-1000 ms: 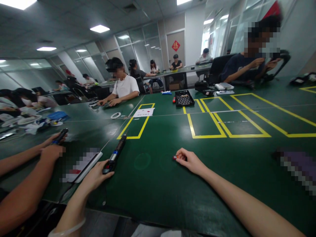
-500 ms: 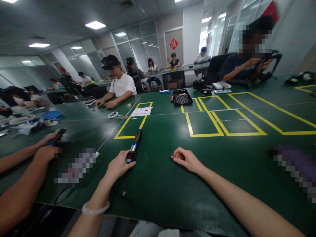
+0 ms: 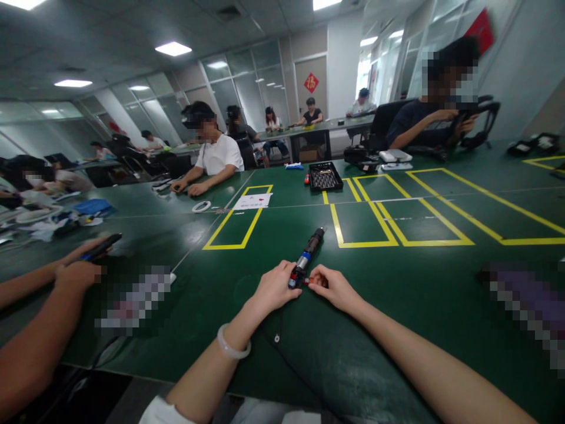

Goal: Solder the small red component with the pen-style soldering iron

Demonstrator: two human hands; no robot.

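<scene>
My left hand point(image 3: 276, 287) is closed around the lower end of an electric screwdriver point(image 3: 306, 254), black with a silver and blue band. Its thin bit points away from me and slightly right, above the green table. Close by on the right, my right hand point(image 3: 332, 285) pinches a small red and orange piece point(image 3: 311, 281), mostly covered by the fingers. That piece is right beside the screwdriver's near end; whether they touch I cannot tell. A thin dark cord point(image 3: 293, 365) runs below my left hand toward the table's front edge.
Yellow tape outlines point(image 3: 368, 244) mark the green table point(image 3: 247, 365). Beyond them is a black tray point(image 3: 325, 184) of small parts, and a white paper sheet point(image 3: 253, 202) lies farther left. A co-worker's hands point(image 3: 86, 259) hold a dark tool at left. Blurred-out items flank me.
My left hand has carried the screwdriver to the right, up beside my right hand, and its bit now leans more to the right. My right hand has hardly moved.
</scene>
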